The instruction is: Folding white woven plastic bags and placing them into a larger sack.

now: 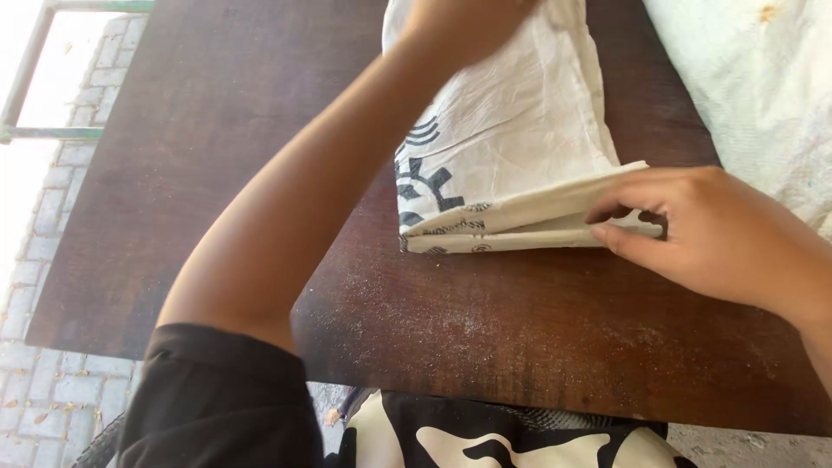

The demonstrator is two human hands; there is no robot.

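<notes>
A white woven sack [511, 130] with black printed marks lies folded on a dark brown wooden table [217, 173]. Its near end is folded into flat layers. My right hand [693, 230] pinches the right corner of those folded layers between thumb and fingers. My left hand [459, 22] reaches across to the far end of the sack at the top edge of the view and presses or grips it there; the fingers are mostly cut off by the frame.
A second whitish sack or cloth [763, 78] lies at the top right. Fine dust or grains speckle the table's near edge [537, 347]. A paved brick floor [52, 225] and a green metal frame [35, 130] lie left of the table.
</notes>
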